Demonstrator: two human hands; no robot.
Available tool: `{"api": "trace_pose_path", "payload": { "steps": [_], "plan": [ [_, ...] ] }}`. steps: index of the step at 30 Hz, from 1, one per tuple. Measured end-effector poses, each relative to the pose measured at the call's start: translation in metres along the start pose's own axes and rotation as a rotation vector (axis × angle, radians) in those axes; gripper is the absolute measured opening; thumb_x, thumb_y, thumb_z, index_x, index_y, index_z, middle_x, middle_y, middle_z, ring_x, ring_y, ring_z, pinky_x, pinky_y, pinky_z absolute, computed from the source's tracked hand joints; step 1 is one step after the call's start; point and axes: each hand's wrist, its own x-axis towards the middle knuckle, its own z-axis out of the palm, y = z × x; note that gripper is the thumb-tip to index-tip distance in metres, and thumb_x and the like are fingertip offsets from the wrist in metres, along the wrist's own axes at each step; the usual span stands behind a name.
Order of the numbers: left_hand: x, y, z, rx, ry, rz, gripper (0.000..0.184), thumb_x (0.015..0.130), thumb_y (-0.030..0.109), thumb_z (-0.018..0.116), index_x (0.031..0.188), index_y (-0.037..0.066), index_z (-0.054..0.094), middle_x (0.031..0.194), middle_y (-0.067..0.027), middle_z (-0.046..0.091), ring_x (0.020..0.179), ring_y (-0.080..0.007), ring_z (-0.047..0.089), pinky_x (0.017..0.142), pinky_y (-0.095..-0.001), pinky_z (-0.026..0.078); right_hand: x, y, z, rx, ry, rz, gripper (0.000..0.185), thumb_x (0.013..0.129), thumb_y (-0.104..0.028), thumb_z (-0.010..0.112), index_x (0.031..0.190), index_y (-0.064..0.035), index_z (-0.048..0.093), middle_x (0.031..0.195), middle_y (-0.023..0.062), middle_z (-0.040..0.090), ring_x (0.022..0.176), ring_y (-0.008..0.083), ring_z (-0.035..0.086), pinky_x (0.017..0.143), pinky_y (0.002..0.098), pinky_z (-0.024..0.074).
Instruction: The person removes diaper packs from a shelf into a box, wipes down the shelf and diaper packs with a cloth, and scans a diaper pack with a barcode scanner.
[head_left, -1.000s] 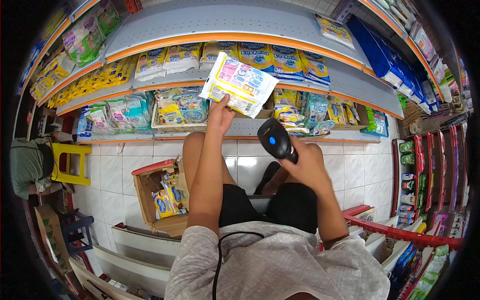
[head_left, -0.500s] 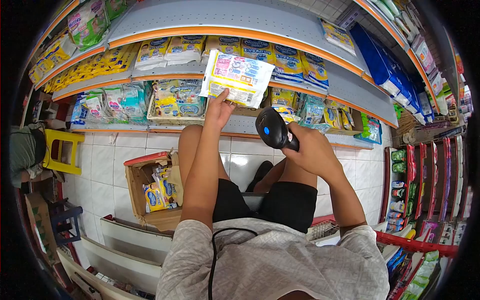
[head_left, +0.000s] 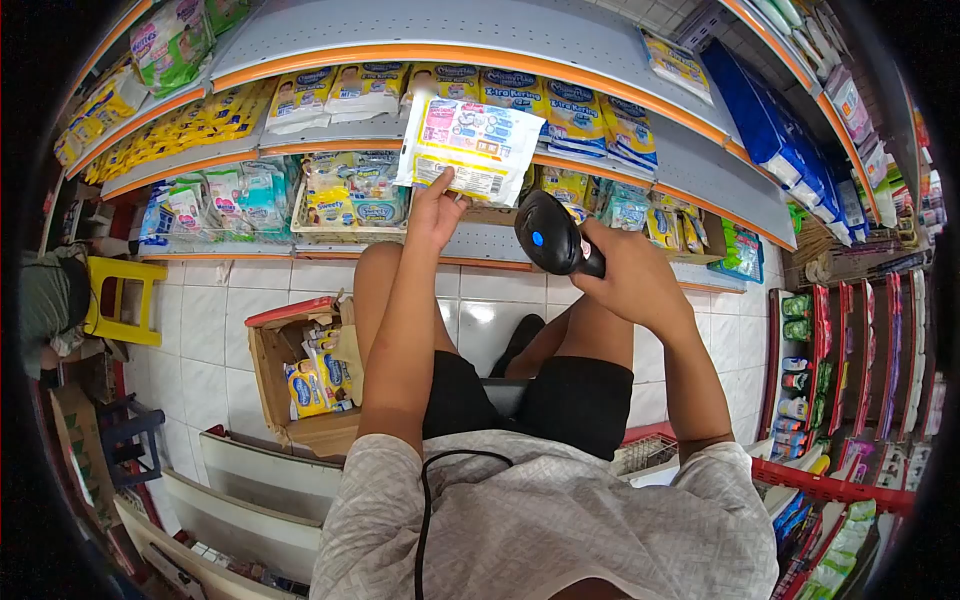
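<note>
My left hand [head_left: 439, 212] grips a white and yellow diaper pack [head_left: 470, 150] by its lower edge, thumb on the printed side. A barcode shows near the pack's lower right corner. In my right hand [head_left: 632, 275] is a black handheld barcode scanner [head_left: 547, 232], fingers wrapped round its handle. The scanner's head is close to the pack's lower right corner, its top with a blue dot facing me. Whether the two touch I cannot tell. Behind the pack, more diaper packs [head_left: 575, 112] stand on a grey shelf.
An open cardboard box [head_left: 275, 385] with yellow packs stands on the tiled floor, left of my legs. Shelves [head_left: 400, 30] with orange edges run across ahead. A yellow stool [head_left: 122, 300] is at far left beside another person's clothing [head_left: 50, 300]. Red-edged racks [head_left: 820, 380] stand right.
The diaper pack has shifted slightly left and tilted a little. The scanner has moved slightly up the picture, nearer the pack. Both hands keep their hold.
</note>
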Motion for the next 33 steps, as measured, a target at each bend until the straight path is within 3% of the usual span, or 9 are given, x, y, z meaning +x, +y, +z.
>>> {"api": "trace_pose_path", "payload": {
  "steps": [10,12,18,33],
  "plan": [
    [0.0007,-0.0003,-0.0013,0.01,0.001,0.003,0.043,0.08,0.004,0.063,0.117,0.011,0.044,0.113,-0.0055,0.052,0.104,-0.0193,0.049,0.087,-0.0409,0.04,-0.0024,0.0022,0.0045,0.058,0.02,0.0,0.032,0.063,-0.016,0.062,0.089,-0.0017,0.051,0.074,0.0223,0.057,0.073,0.0403,0.055,0.064,0.0449,0.0431],
    [-0.0028,0.0008,0.0026,0.033,0.042,0.015,0.036,0.081,0.005,0.061,0.114,0.006,0.047,0.11,-0.007,0.054,0.102,-0.0206,0.051,0.089,-0.0395,0.041,-0.0024,0.004,0.0047,0.028,-0.021,-0.007,0.033,0.067,-0.022,0.064,0.091,-0.0044,0.05,0.078,0.0205,0.06,0.076,0.0396,0.057,0.064,0.0466,0.0446],
    [0.0005,0.001,-0.0013,0.048,0.002,-0.008,0.041,0.08,0.005,0.062,0.117,0.011,0.044,0.111,-0.0056,0.053,0.103,-0.0193,0.05,0.086,-0.0401,0.041,-0.0027,0.0036,0.0049,0.007,-0.019,-0.014,0.033,0.067,-0.021,0.064,0.092,-0.0049,0.051,0.08,0.0194,0.06,0.076,0.0389,0.057,0.064,0.0461,0.0448],
    [-0.0034,0.0024,0.0029,0.069,0.002,-0.004,0.036,0.081,0.006,0.061,0.115,0.008,0.047,0.111,-0.0059,0.054,0.105,-0.0204,0.051,0.089,-0.0416,0.041,-0.0032,0.0037,0.0025,-0.043,-0.017,-0.021,0.034,0.066,-0.021,0.064,0.095,-0.0074,0.053,0.081,0.0168,0.061,0.077,0.0359,0.059,0.064,0.0442,0.0462]
  ]
}}
